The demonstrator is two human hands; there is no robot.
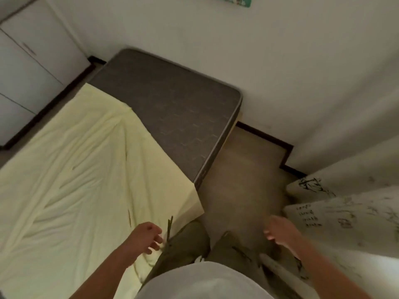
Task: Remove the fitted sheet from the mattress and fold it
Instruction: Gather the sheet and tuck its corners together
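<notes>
head view: wrinkled pale-yellow fitted sheet (71, 180) half covers grey quilted mattress (172, 108).

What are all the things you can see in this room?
fitted sheet: one, pale yellow, wrinkled, covering the near part of the mattress
mattress: one, dark grey, far end bare, against the wall
cabinet: one, white, far left
curtain: one, white with dark print, right
floor: beige, beside the mattress
left hand: one, fingers curled at the sheet's edge
right hand: one, relaxed, above the floor
</notes>
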